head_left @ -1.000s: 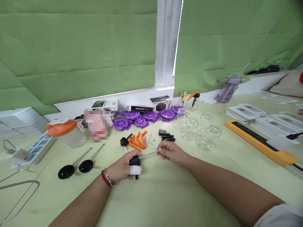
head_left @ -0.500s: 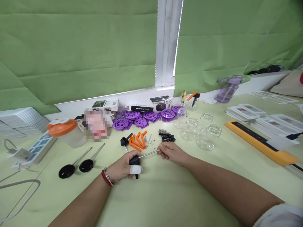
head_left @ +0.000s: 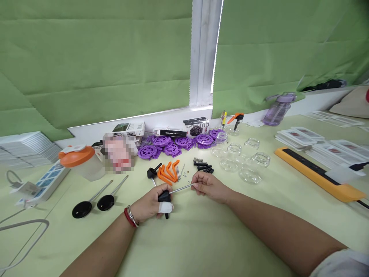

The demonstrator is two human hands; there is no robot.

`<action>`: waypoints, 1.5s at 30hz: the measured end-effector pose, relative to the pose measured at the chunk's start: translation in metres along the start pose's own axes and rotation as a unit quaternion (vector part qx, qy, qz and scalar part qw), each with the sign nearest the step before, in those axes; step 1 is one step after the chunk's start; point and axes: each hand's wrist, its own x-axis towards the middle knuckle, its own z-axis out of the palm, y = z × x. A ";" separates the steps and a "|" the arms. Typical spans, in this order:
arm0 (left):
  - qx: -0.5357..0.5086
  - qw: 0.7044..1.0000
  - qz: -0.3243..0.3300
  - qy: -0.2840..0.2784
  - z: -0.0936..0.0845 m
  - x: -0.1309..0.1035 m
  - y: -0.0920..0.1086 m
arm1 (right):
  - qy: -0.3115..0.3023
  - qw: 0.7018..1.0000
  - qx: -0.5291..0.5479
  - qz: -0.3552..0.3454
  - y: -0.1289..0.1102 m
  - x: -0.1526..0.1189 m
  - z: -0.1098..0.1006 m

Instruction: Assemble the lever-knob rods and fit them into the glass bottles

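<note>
My left hand [head_left: 154, 202], with white tape round a finger, is wrapped round a black plastic part [head_left: 164, 196]. A thin metal rod [head_left: 182, 188] runs from that part toward the right, and my right hand [head_left: 208, 187] pinches its far end. Just beyond my left hand lies another black part [head_left: 150, 173] with a rod. Orange curved levers [head_left: 168, 172], thin metal pins [head_left: 178, 174] and tiny loose pieces lie behind the hands. Black handles [head_left: 204, 167] and springs [head_left: 198, 159] are behind my right hand.
Purple discs [head_left: 183, 142] and boxes [head_left: 129, 129] line the back. Clear glass-like pieces [head_left: 250, 175] stand right of centre, near an orange power strip [head_left: 317, 175]. Two black discs with rods [head_left: 82, 209] and an orange-lidded cup [head_left: 86, 165] are at left.
</note>
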 end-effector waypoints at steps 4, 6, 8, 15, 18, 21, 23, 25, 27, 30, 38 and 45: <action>-0.003 1.000 0.001 0.003 0.001 0.000 0.000 | 0.000 1.000 -0.023 -0.005 0.001 0.001 0.000; -0.004 1.000 0.000 0.002 0.001 0.000 0.000 | 0.001 0.999 -0.034 -0.005 0.001 0.001 0.000; -0.003 1.000 0.000 0.002 0.000 0.000 0.000 | 0.003 0.999 -0.043 -0.005 0.001 0.001 0.000; -0.006 1.000 0.000 -0.005 0.000 0.000 0.001 | 0.001 0.996 -0.091 0.007 0.002 0.001 -0.001; -0.005 1.000 -0.002 -0.003 0.000 -0.001 0.001 | 0.004 0.996 -0.091 0.007 0.004 0.002 -0.002; -0.007 1.000 0.000 -0.006 0.000 -0.001 0.000 | 0.005 0.997 -0.082 0.004 0.006 0.003 -0.002; -0.009 1.000 0.003 -0.008 -0.001 0.000 0.000 | 0.007 0.998 -0.068 0.001 0.007 0.004 -0.001; -0.009 1.000 0.002 -0.008 -0.001 0.000 -0.001 | 0.011 0.999 -0.046 -0.004 0.006 0.003 -0.001; -0.007 1.000 0.001 -0.010 -0.001 0.000 -0.001 | 0.010 1.000 -0.018 -0.010 0.004 0.002 -0.001; -0.004 1.000 0.001 -0.013 -0.001 -0.001 0.000 | -0.002 1.000 0.015 -0.011 0.001 0.000 0.000; 0.005 1.000 0.000 -0.013 0.000 -0.002 0.003 | -0.008 1.000 0.002 -0.015 0.001 0.000 0.001; 0.009 1.000 0.000 -0.012 0.000 -0.001 0.003 | -0.007 1.000 -0.028 -0.004 -0.001 0.000 0.001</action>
